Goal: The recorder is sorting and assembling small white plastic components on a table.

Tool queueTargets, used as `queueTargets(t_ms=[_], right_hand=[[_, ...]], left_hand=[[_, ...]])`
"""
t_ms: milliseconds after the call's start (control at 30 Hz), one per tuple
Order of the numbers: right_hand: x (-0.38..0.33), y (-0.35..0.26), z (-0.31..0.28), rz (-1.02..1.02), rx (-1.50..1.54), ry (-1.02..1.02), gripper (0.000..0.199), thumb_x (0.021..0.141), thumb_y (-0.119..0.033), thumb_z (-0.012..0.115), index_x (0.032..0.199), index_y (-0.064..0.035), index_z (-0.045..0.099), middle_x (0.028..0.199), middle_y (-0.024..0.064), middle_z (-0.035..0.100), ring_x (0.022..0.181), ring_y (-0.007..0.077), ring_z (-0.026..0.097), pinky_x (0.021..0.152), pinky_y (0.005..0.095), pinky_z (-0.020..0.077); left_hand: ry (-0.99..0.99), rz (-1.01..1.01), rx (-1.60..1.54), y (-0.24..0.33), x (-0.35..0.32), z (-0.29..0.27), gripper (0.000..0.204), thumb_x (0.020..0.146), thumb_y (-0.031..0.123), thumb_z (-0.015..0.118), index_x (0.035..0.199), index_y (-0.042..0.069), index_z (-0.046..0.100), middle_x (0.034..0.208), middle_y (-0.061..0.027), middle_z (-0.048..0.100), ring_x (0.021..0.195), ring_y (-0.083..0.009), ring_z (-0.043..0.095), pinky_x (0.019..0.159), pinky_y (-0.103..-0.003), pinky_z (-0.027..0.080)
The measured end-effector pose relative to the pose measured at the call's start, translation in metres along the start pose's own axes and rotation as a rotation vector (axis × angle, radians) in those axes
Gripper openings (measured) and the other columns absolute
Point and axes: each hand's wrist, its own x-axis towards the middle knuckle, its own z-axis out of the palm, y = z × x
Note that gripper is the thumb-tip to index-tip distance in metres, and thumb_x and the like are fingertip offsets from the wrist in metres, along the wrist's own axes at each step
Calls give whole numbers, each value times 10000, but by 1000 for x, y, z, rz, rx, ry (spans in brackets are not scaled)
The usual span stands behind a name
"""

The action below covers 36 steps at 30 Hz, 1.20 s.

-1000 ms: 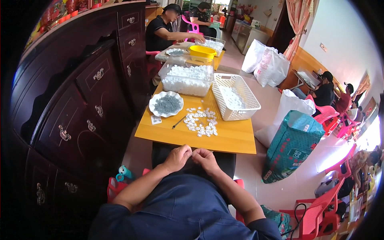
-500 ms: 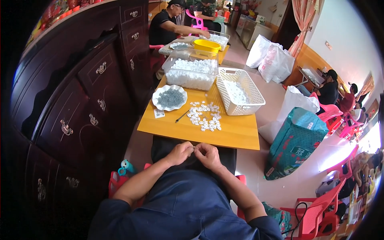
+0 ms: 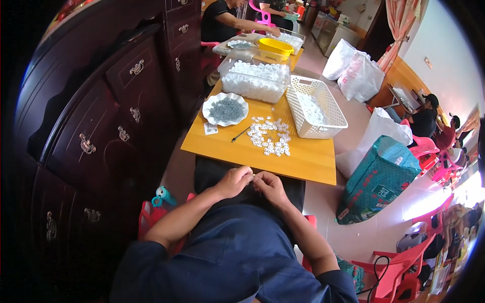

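The left hand point(image 3: 235, 182) and right hand point(image 3: 271, 188) are together just off the near edge of the table point(image 3: 308, 160), above the person's lap, thumbs and fingers drawn in and fingertips meeting. Whether they pinch something I cannot tell; anything there is too small to make out. Nearest to them on the table is a loose spread of small white pieces point(image 3: 275, 148), lying flat, right of the middle, well back from the near edge.

Just left of the pieces lies a thin dark tool point(image 3: 241, 134), slanting, one end toward the near left. Farther left stands a plate point(image 3: 206, 108) with a wavy white rim, heaped with grey bits point(image 3: 226, 109); a small white card point(image 3: 210, 129) lies at its near side. Beyond, a clear bin point(image 3: 252, 93) is piled with white bits, and to its right a white basket point(image 3: 317, 132) holds more.

Farther off, a yellow tub point(image 3: 275, 47) stands near a co-worker point(image 3: 217, 22) in black, one arm reaching right. A dark cabinet point(image 3: 96, 116) fills the left side; a teal sack point(image 3: 381, 177) leans on the right, with white sacks point(image 3: 361, 81) farther back
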Motion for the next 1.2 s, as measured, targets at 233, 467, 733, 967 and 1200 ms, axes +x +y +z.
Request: queueTargets(t_ms=[233,467,733,967,1200], right_hand=[[5,7,-1,-125,-128,103,104,940,-126,714,923,-24,701,722,-32,644,627,29,555,569,215,457],[3,2,-7,-150,-229,110,85,923,-91,713,918,-7,699,758,-10,676,685,45,600,645,218,499],[1,-4,-15,-209,-286,67,66,891,-68,706,870,-9,688,733,-5,668,662,47,603,638,222,502],[6,-15,-33,-152,-149,183,110,970,-104,677,923,-5,670,783,-36,641,740,28,578,689,213,479],[8,-27,-38,-133,-124,238,158,1015,-156,617,942,-20,652,786,-5,624,727,90,592,715,244,491]], left_hand=[[18,-59,41,-1,-1,3,187,1001,152,547,927,-15,586,734,-120,641,670,-223,631,638,-359,499],[-23,-167,-21,-1,0,6,199,998,164,559,947,-20,614,750,-113,658,699,-209,646,670,-352,518],[-105,-113,3,4,-2,7,176,996,153,567,933,-5,610,773,-111,679,709,-222,660,674,-361,530],[-340,-51,-34,7,-9,16,139,1001,163,567,954,33,570,807,-66,705,599,-137,635,566,-296,516],[-364,-78,-46,8,-10,16,160,1010,182,545,950,35,558,808,-62,701,626,-161,653,613,-315,534]])
